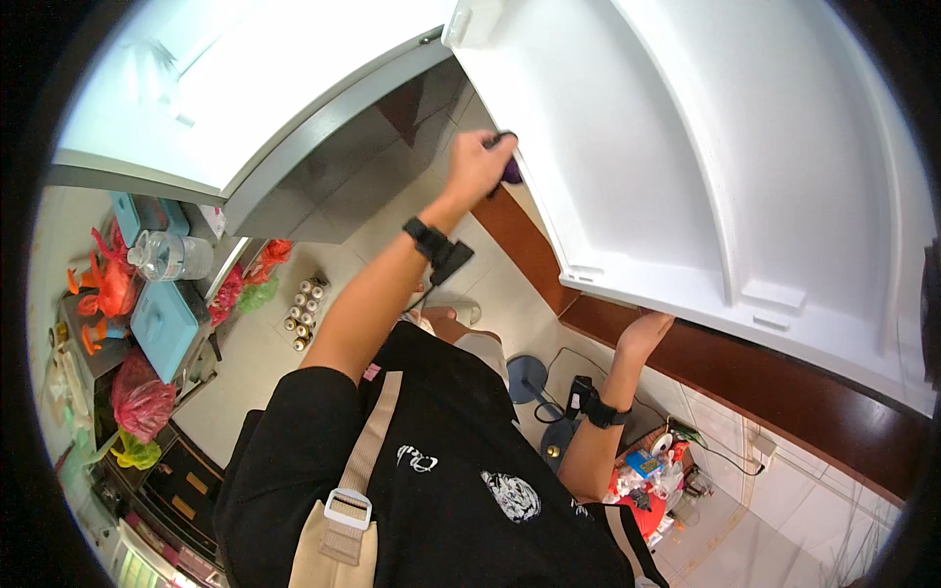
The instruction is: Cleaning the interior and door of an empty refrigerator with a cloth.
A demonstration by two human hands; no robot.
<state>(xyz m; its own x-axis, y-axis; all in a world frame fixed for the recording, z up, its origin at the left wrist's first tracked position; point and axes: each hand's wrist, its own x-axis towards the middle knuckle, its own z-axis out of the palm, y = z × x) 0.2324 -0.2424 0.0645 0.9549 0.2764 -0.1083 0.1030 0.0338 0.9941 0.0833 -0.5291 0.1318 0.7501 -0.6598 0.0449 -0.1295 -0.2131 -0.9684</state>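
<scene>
A white refrigerator door (632, 147) with moulded shelf ridges stands swung out on the right. Beside its near-left edge, my left hand (478, 162) grips a small dark purple and black object (510, 170), possibly a cloth; most of it is hidden by the fingers. My right hand (645, 334) is at the door's lower edge, its fingers out of sight behind the panel, so its grip is unclear. The refrigerator's bright white interior (242, 81) lies open at the upper left, edged by a grey frame (331, 140).
A brown ledge (706, 360) runs below the door. A round blue-grey stand base (526, 378) and loose cables are on the floor. At left are a clear plastic bottle (176, 256), a light-blue lid (163, 331), red plastic bags (143, 397) and grouped cans (305, 309). A cluttered basket (647, 485) sits lower right.
</scene>
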